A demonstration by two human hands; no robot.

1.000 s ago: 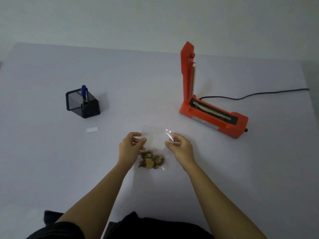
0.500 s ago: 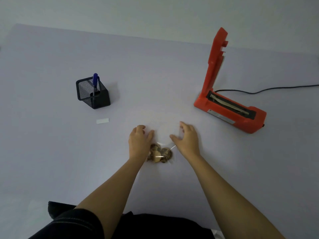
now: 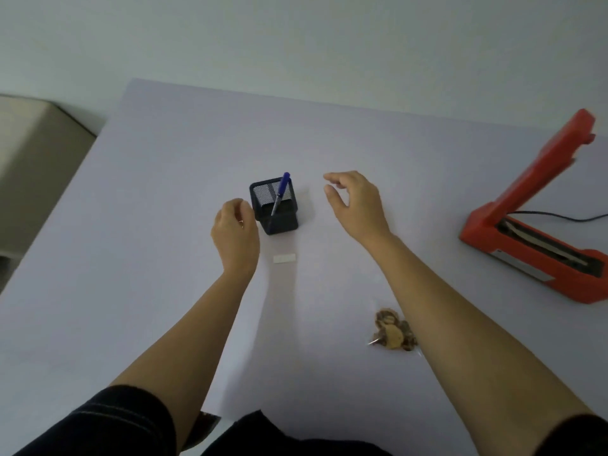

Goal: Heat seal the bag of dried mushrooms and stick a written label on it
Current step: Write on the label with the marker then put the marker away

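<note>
The clear bag of dried mushrooms (image 3: 393,332) lies on the table near my right forearm, with no hand on it. A black mesh pen holder (image 3: 275,207) stands mid-table with a blue pen (image 3: 280,192) leaning in it. Just in front of it lies a small white label (image 3: 284,258). My left hand (image 3: 235,232) hovers to the left of the holder with loosely curled fingers and holds nothing. My right hand (image 3: 357,202) floats to the right of the holder, fingers spread and relaxed, empty. The orange heat sealer (image 3: 539,245) sits at the right with its arm raised.
The sealer's black cable (image 3: 566,217) runs off to the right. The white table (image 3: 148,291) ends at the left, where a beige surface (image 3: 33,166) lies lower. A grey wall rises behind the table's far edge.
Both hands let go of the mushroom bag and moved forward to either side of the pen holder. The view swung left, so the sealer now sits at the right edge.
</note>
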